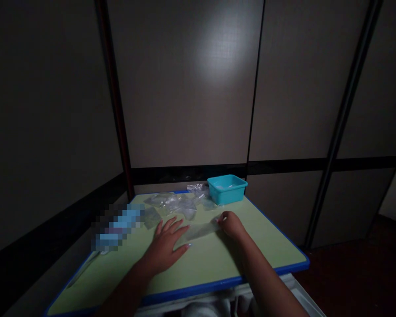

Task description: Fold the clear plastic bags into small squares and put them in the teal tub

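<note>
Two hands at a clear plastic strip on the bench.
Nearest, the blue-edged green bench [214,266] carries the left hand [165,248], palm down with fingers spread at one end of the clear plastic strip [201,230]; the right hand [231,224] pinches the other end between thumb and fingers. Beyond them lie crumpled clear plastic pieces [180,204], then a turquoise basin [229,195] near the far edge. Behind stand dark-trimmed panels [185,97].
</note>
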The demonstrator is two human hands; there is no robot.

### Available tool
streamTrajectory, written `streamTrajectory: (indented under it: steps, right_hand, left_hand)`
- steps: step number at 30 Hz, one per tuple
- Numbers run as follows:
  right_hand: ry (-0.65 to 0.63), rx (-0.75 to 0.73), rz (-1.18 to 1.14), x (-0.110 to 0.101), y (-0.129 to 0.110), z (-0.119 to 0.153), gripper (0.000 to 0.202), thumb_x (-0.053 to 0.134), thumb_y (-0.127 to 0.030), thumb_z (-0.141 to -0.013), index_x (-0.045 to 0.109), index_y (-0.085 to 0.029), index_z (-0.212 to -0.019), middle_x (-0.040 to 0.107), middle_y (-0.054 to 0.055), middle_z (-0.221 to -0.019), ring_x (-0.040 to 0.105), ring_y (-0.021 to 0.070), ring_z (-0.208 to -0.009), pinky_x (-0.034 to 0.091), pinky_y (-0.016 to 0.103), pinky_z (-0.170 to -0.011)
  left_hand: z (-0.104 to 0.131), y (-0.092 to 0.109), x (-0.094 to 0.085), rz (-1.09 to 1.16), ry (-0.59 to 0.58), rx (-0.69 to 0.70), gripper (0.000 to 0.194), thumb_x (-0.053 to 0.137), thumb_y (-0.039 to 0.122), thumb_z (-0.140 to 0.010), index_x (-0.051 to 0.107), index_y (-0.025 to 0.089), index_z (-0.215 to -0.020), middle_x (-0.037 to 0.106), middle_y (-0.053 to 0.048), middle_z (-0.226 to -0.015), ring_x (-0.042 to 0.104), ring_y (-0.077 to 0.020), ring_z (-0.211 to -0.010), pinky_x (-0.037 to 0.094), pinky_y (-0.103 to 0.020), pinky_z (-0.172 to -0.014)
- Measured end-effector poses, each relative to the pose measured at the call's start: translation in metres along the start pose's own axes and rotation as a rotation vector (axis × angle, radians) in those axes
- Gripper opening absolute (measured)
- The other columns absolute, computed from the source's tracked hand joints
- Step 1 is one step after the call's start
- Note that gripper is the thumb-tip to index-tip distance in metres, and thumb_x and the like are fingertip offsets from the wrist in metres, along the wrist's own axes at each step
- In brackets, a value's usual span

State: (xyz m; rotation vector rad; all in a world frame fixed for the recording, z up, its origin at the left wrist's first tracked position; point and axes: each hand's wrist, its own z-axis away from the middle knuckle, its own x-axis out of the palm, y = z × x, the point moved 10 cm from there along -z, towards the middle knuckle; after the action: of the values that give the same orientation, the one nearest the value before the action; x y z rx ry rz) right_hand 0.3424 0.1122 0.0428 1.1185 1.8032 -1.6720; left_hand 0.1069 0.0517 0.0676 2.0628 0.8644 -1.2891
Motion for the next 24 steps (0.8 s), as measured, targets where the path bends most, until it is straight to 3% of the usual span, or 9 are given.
streamTrajectory:
  steps: [7, 12, 16, 24]
  right_hand:
    - [-0.182, -0.045, -0.07, -0.029, 0.027, -0.021, 0.015, 0.06, -0.027, -0.072, 0.058, -0.014, -0.067, 0.052, -0.002, -0.045, 0.043, 0.0082, -0.042, 0.029, 0.019, -0.044]
    - [-0.29, -0.066, -0.092, -0.025, 0.032, -0.033, 0.017, 0.056, -0.031, -0.075, 0.056, -0.016, -0.069, 0.053, -0.003, -0.046, 0.045, 0.0092, -0.04, 0.031, 0.02, -0.043]
    - [-0.249, -0.133, -0.037, -0.019, 0.034, -0.037, 0.024, 0.053, -0.036, -0.077, 0.055, -0.015, -0.065, 0.056, 0.0, -0.052, 0.046, 0.0089, -0.045, 0.03, 0.019, -0.044]
    - [-0.202, -0.164, 0.052, -0.017, 0.035, -0.036, 0.03, 0.051, -0.041, -0.077, 0.055, -0.014, -0.064, 0.056, 0.001, -0.055, 0.044, 0.0092, -0.049, 0.027, 0.02, -0.046]
  left_hand:
    - [-0.02, 0.011, -0.014, 0.094, -0.067, 0.138, 0.047, 0.047, 0.045, -0.084, 0.044, 0.029, -0.128, 0.04, -0.006, -0.136, 0.034, -0.0252, -0.124, 0.029, -0.042, -0.102]
    - [-0.043, 0.054, -0.007, 0.119, -0.17, 0.347, 0.053, 0.05, 0.052, -0.08, 0.046, 0.028, -0.127, 0.041, -0.008, -0.135, 0.037, -0.0282, -0.122, 0.029, -0.044, -0.101]
    - [-0.056, 0.076, 0.005, 0.154, -0.202, 0.479, 0.052, 0.052, 0.054, -0.078, 0.05, 0.027, -0.122, 0.048, -0.009, -0.129, 0.042, -0.028, -0.117, 0.029, -0.045, -0.1]
    - [-0.052, 0.057, 0.015, 0.245, -0.179, 0.505, 0.054, 0.058, 0.051, -0.074, 0.05, 0.026, -0.121, 0.051, -0.009, -0.122, 0.045, -0.0277, -0.112, 0.032, -0.044, -0.099]
